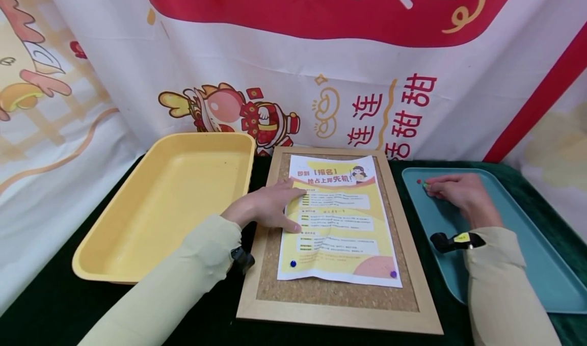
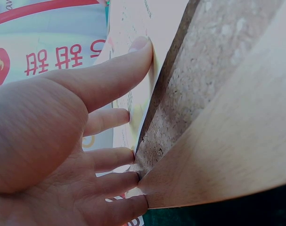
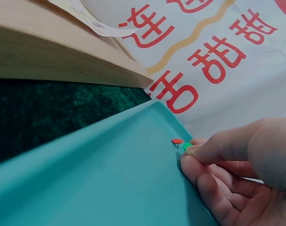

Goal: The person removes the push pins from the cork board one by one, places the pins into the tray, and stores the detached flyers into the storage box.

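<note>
Flyer held flat, pin being picked from the teal tray.

The flyer (image 1: 338,218), at frame centre on the cork board (image 1: 339,290), is pressed down by the flat, outstretched fingers of the left hand (image 1: 266,206). At right, in the teal tray (image 1: 527,264), a green pushpin (image 3: 187,146) is pinched by the right hand (image 1: 454,190), with a red pushpin (image 3: 177,141) just beside it.

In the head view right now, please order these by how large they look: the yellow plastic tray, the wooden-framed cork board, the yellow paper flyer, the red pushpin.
1. Wooden-framed cork board and yellow plastic tray: they look alike in size, so I do not rank them.
2. Yellow paper flyer.
3. Red pushpin, far the smallest.
</note>
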`<state>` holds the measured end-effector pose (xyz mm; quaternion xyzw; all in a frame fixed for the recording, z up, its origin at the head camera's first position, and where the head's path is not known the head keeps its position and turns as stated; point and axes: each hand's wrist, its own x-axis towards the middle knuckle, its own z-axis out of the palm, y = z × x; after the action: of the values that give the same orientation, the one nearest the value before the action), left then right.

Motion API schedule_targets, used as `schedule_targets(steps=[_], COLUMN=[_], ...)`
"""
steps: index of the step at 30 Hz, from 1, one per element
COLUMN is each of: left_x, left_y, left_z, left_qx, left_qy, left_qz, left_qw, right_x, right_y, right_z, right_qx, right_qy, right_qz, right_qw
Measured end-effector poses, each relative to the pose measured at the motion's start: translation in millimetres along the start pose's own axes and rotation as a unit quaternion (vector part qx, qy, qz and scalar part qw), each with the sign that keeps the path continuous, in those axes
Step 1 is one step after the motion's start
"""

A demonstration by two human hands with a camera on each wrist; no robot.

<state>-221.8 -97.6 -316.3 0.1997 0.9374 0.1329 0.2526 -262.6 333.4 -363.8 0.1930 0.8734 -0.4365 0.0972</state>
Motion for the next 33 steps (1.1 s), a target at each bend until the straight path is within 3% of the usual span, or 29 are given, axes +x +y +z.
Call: schedule_targets(steps=[19, 33], left_x=[-1.4, -1.4], left_y=[0.5, -0.2], left_z=[-0.5, 0.0], left_qx=[-0.003, -0.004], left_qy=[-0.002, -0.002], left_qz=[-0.007, -0.001], left_qw=[1.0000, 1.0000], right_x=[-6.0, -4.7], right_y=[4.9, 5.6], right_z=[-0.9, -0.4], right_qx=[-0.030, -0.024], right_qy=[-0.002, -0.001], right_qz=[-0.047, -0.036], right_qw=[0.998, 0.999])
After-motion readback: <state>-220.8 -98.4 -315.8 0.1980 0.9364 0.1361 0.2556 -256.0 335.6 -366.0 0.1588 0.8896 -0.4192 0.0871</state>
